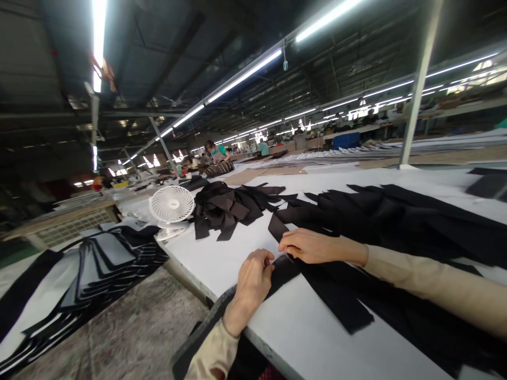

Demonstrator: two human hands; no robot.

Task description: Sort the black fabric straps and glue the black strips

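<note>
A long black fabric strip (332, 295) lies across the white table (222, 253) near its front edge. My left hand (253, 279) is closed, pinching the near end of this strip at the table's edge. Fingers together, my right hand (312, 245) lies flat on the same strip just beyond the left hand, pressing it down. Both arms wear beige sleeves. More black fabric pieces (396, 221) spread out to the right of my hands.
A heap of black fabric strips (229, 206) lies farther back on the table, beside a small white fan (171, 206). Stacked black-edged pieces (103, 258) lie on a lower surface at left. People work at distant tables; a metal post (414, 105) stands at right.
</note>
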